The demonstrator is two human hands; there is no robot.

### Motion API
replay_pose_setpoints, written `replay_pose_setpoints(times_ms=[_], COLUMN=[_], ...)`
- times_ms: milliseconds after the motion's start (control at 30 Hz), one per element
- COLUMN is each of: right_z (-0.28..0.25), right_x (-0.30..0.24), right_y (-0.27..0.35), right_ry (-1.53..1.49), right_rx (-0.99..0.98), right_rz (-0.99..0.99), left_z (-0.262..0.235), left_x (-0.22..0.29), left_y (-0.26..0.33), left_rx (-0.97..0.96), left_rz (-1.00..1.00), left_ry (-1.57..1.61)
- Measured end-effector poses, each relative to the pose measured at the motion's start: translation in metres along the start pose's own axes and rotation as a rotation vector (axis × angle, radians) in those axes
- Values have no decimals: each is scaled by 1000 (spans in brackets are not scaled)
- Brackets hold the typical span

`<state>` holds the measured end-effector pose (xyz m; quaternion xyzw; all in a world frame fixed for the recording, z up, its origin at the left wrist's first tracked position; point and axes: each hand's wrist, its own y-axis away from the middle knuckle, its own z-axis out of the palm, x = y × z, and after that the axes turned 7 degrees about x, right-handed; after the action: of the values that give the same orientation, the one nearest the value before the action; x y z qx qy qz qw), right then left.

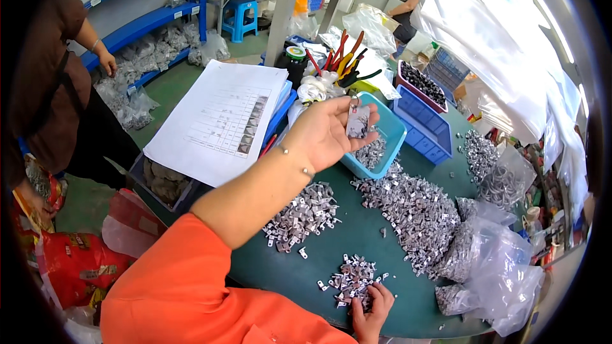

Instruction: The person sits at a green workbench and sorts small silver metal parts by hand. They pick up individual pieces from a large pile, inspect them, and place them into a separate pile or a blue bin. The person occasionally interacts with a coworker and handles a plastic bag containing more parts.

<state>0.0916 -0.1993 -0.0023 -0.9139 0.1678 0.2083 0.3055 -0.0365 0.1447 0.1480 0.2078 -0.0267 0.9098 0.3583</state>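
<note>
Workshop clutter surrounds a dark green table (pixel 319 267) strewn with heaps of small metal brackets (pixel 414 210). The left hand (pixel 328 130), fingers curled, pinches a small clear bag of brackets (pixel 357 121) above a light blue plastic bin (pixel 390 134). The right hand (pixel 371 309), loosely closed, rests on a small pile of brackets (pixel 352 278) near the table's front edge. Printed sheets (pixel 220 121) lie on crates at the left; blue shelving (pixel 146 22) stands beyond, beside another person (pixel 44 89).
</note>
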Motion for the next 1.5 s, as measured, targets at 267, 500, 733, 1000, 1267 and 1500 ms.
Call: replay_pose_setpoints(times_ms=[267, 500, 733, 1000, 1267, 1500], right_z=[2, 0, 0, 1, 0, 11], right_x=[0, -2, -4, -1, 0, 9], right_y=[-1, 1, 3, 4, 3, -2], right_ry=[-11, -9, 30, 5, 46, 15], right_rx=[7, -22, -32, 9, 10, -26], right_rz=[17, 22, 12, -20, -47, -128], left_z=[-21, -25, -14, -4, -3, -5], left_x=[-24, -27, -21, -11, 2, 10], left_y=[14, 25, 37, 61, 80, 100], left_rx=[-128, -153, -156, -293, -446, -513], left_rz=[-56, 14, 79, 27, 128, 134], left_ry=[264, 259, 237, 279, 230, 156])
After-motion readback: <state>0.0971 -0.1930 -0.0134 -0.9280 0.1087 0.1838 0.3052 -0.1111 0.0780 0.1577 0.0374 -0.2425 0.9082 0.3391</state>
